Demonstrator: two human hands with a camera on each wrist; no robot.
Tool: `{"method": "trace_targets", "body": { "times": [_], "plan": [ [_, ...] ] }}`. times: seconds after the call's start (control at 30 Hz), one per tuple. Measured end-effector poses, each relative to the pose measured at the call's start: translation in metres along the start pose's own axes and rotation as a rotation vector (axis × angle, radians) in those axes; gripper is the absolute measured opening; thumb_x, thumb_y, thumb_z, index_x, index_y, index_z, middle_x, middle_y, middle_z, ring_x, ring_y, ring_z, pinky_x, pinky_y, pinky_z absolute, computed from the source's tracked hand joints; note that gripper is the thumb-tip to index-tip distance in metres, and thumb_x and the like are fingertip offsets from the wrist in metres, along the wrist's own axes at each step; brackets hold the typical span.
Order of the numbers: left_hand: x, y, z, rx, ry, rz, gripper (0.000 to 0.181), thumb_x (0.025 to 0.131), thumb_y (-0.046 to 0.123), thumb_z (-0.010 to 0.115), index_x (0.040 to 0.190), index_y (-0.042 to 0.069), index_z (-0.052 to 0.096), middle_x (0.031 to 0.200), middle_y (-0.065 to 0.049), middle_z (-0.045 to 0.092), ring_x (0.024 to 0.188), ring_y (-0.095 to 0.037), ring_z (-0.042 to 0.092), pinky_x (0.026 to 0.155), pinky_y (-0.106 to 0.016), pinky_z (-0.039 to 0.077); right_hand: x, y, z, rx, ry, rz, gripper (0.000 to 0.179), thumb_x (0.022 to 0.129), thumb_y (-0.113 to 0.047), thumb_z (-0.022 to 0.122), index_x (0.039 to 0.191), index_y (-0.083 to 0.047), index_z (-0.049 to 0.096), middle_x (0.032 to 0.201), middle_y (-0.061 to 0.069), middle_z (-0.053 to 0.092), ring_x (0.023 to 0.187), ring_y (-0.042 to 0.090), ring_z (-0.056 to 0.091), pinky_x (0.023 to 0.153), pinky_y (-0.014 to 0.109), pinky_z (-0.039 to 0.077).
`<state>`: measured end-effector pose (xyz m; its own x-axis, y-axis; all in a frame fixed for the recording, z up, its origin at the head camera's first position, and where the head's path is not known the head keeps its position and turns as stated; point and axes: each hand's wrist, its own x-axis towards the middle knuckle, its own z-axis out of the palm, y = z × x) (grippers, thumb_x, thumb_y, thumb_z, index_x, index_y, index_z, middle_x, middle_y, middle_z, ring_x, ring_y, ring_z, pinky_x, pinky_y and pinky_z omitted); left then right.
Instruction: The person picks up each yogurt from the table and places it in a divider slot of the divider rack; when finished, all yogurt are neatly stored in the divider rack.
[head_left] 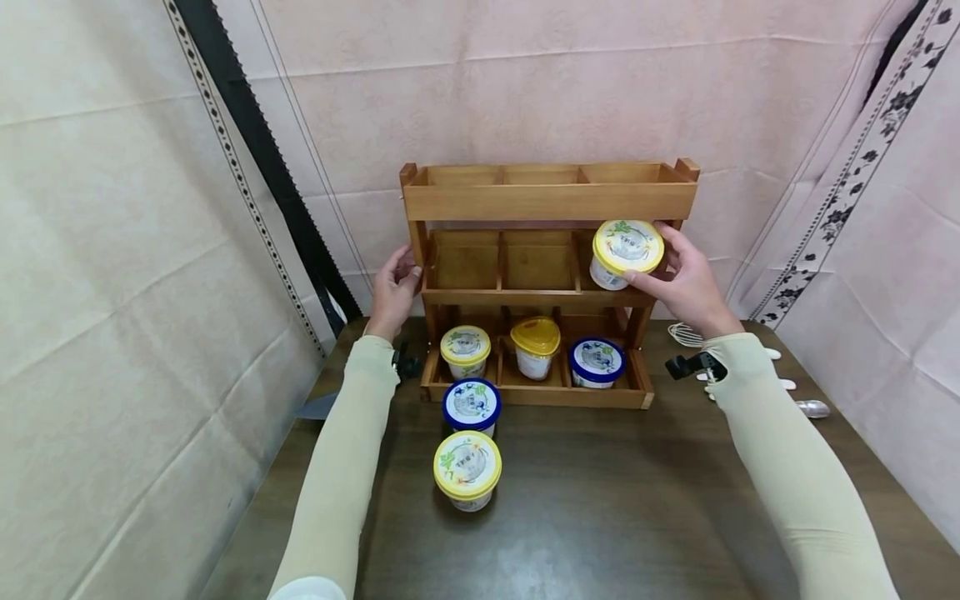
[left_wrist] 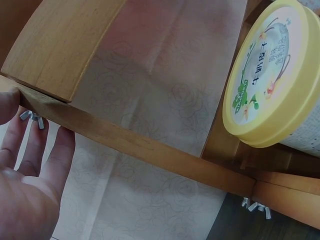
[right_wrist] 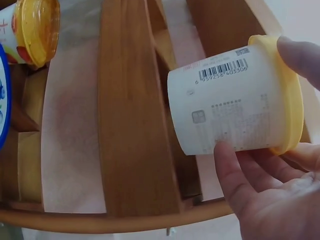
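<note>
A three-tier wooden rack (head_left: 551,202) stands against the backdrop. At its left side post, my left hand (head_left: 395,292) holds the wood between thumb and fingers, close to a wing nut (left_wrist: 34,117). My right hand (head_left: 692,283) grips a yellow-lidded tub (head_left: 628,252) at the right compartment of the middle tier; its barcode side faces the right wrist camera. The bottom tier holds another yellow-lidded tub (head_left: 465,350), a tub with a darker yellow lid (head_left: 536,347) and a blue-lidded tub (head_left: 597,362), one per compartment.
On the brown table (head_left: 585,508), a second blue-lidded tub (head_left: 472,405) and one more yellow-lidded tub (head_left: 467,468) stand before the rack's left part. A whisk (head_left: 686,335) and a metal handle (head_left: 813,408) lie by the right arm. A grey-blue flat piece (head_left: 318,407) is at the left.
</note>
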<state>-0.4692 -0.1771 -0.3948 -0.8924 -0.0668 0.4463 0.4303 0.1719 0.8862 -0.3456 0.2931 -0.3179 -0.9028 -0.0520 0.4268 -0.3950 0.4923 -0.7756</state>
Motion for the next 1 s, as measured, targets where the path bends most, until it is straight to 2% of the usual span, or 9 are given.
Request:
{"method": "trace_targets", "body": {
  "times": [0.13,0.2,0.3,0.37,0.5,0.6,0.77,0.83,1.0],
  "plan": [
    [0.000,0.002,0.001,-0.006,-0.001,-0.004,0.047,0.108,0.015,0.060,0.153,0.029,0.057,0.136,-0.010,0.061,0.125,-0.023,0.057,0.110,-0.044,0.052,0.003,0.005,0.002,-0.032,0.002,0.030,0.096,0.093,-0.038,0.083,0.168,-0.019,0.027,0.161,0.012,0.046,0.142,0.029,0.050,0.108,0.035,0.049],
    [0.000,0.003,0.001,-0.003,-0.001,-0.002,0.047,0.108,0.014,0.060,0.152,0.029,0.057,0.136,-0.010,0.061,0.125,-0.023,0.058,0.109,-0.045,0.053,0.005,0.007,0.003,-0.049,-0.001,0.040,0.096,0.092,-0.037,0.084,0.167,-0.018,0.028,0.161,0.013,0.046,0.141,0.030,0.051,0.109,0.038,0.049],
    [0.000,0.004,0.001,0.005,-0.002,-0.001,0.047,0.108,0.014,0.060,0.152,0.029,0.057,0.136,-0.010,0.062,0.126,-0.024,0.058,0.109,-0.045,0.053,0.008,0.011,0.004,-0.042,-0.008,0.045,0.096,0.091,-0.033,0.085,0.167,-0.014,0.028,0.159,0.016,0.047,0.138,0.029,0.052,0.104,0.026,0.052],
    [0.000,0.004,0.001,0.003,-0.004,-0.003,0.047,0.108,0.014,0.060,0.152,0.029,0.057,0.137,-0.010,0.061,0.127,-0.025,0.058,0.110,-0.046,0.052,0.010,0.013,0.005,-0.027,-0.010,0.044,0.096,0.090,-0.030,0.086,0.166,-0.012,0.029,0.157,0.016,0.048,0.134,0.027,0.054,0.095,0.014,0.051],
    [-0.001,0.004,0.000,0.005,-0.001,-0.022,0.047,0.108,0.014,0.060,0.153,0.030,0.056,0.139,-0.011,0.061,0.129,-0.025,0.057,0.112,-0.046,0.052,0.012,0.016,0.007,-0.048,-0.021,0.063,0.100,0.089,-0.035,0.087,0.166,-0.009,0.029,0.156,0.019,0.050,0.132,0.029,0.055,0.086,0.005,0.048],
    [-0.001,0.004,0.000,0.005,0.004,-0.027,0.047,0.108,0.014,0.060,0.154,0.028,0.056,0.139,-0.011,0.061,0.130,-0.025,0.057,0.113,-0.047,0.051,0.014,0.018,0.007,-0.110,-0.037,0.088,0.105,0.088,-0.044,0.087,0.167,-0.008,0.027,0.157,0.021,0.050,0.134,0.033,0.056,0.095,0.016,0.055],
    [0.000,0.004,0.001,0.003,0.000,-0.015,0.047,0.109,0.017,0.060,0.153,0.030,0.056,0.140,-0.010,0.061,0.130,-0.025,0.057,0.113,-0.047,0.052,0.014,0.018,0.006,-0.158,-0.049,0.117,0.108,0.088,-0.051,0.085,0.167,-0.008,0.026,0.159,0.022,0.049,0.138,0.037,0.056,0.110,0.053,0.052],
    [0.000,0.004,0.001,0.002,-0.003,-0.015,0.046,0.109,0.016,0.061,0.153,0.030,0.056,0.139,-0.010,0.061,0.129,-0.025,0.057,0.112,-0.047,0.052,0.013,0.017,0.005,-0.165,-0.054,0.123,0.108,0.088,-0.050,0.085,0.167,-0.007,0.027,0.159,0.023,0.049,0.138,0.038,0.056,0.110,0.057,0.051],
    [-0.002,0.003,0.000,0.003,0.002,-0.010,0.046,0.109,0.014,0.060,0.152,0.028,0.057,0.138,-0.010,0.061,0.129,-0.025,0.057,0.113,-0.048,0.052,0.012,0.013,0.006,-0.171,-0.073,0.125,0.109,0.088,-0.048,0.086,0.168,-0.006,0.024,0.158,0.024,0.049,0.138,0.040,0.056,0.108,0.055,0.052]
  ]
}}
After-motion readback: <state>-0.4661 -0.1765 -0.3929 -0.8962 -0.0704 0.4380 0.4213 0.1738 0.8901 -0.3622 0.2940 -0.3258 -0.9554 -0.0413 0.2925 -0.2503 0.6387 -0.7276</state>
